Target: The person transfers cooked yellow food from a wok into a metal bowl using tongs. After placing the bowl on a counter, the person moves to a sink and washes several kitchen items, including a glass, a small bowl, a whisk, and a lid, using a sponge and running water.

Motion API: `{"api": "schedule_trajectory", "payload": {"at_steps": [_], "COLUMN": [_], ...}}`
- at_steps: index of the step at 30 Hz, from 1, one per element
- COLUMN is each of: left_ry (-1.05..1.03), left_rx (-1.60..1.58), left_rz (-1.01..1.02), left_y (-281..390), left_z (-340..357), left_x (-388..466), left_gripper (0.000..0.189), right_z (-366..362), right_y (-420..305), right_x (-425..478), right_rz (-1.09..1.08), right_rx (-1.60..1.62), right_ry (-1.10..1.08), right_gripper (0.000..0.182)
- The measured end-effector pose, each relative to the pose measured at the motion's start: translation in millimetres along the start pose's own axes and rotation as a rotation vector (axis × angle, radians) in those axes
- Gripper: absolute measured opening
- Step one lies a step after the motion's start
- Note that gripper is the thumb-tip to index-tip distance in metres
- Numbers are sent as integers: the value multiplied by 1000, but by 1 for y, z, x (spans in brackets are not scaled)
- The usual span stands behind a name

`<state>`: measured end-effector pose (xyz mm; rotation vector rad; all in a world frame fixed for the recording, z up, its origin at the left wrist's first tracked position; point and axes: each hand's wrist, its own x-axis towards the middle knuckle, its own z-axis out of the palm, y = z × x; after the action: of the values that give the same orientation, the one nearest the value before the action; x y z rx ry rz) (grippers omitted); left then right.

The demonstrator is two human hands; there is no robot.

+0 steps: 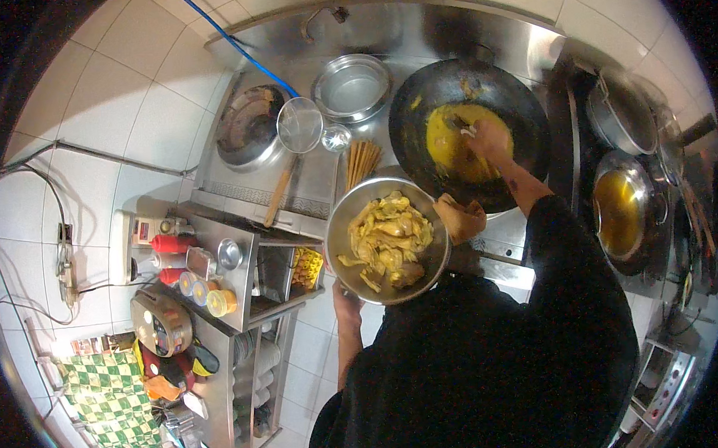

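Observation:
My left hand (349, 308) grips the underside and rim of a steel bowl (343, 267), its fingers partly hidden beneath it. Cooked yellow chicken pieces (395, 234) are piled in that bowl. To the upper right, my right hand (489, 140) reaches into a large black wok (412, 125) over yellow sauce (442, 130). Its fingers are on a dark piece (458, 123), too small to name. A folded brown cloth (461, 219) lies at the wok's near edge, against the bowl's right side.
A steel pot (353, 89), a ladle (299, 124), a wooden-handled utensil (280, 197) and chopsticks (362, 164) lie left of the wok. Oil fills a pan (620, 212) at right. Bottles (173, 244) and jars (221, 302) stand on a side shelf.

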<state>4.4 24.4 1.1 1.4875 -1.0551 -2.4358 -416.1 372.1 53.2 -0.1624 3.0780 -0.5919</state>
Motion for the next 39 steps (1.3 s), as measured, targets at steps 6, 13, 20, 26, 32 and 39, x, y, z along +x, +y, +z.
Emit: {"api": "schedule_trajectory", "payload": {"at_steps": [6,13,20,26,32,39], "left_ry": [24,22,-21,5,2,-82], "left_rx": [26,72,35,188,253,-134], "left_rz": [-31,-27,16,168,164,-44], "left_y": [3,3,6,-6,2,5], "left_z": [-2,-6,4,-3,8,-4], "left_x": [-3,-2,-9,-12,-16,2], "left_gripper": [48,49,54,51,53,46], "right_z": [0,-5,-39,-104,-79,-63], "right_y": [-10,-11,8,-36,-82,-136], "right_x": [-3,-6,-7,-40,-110,-172], "right_rz": [47,33,89,45,-369,-579], "right_rx": [-34,11,266,566,585,325], "right_ry": [-48,-55,-54,-295,-491,-475], "right_gripper": [39,41,46,44,38,38]}}
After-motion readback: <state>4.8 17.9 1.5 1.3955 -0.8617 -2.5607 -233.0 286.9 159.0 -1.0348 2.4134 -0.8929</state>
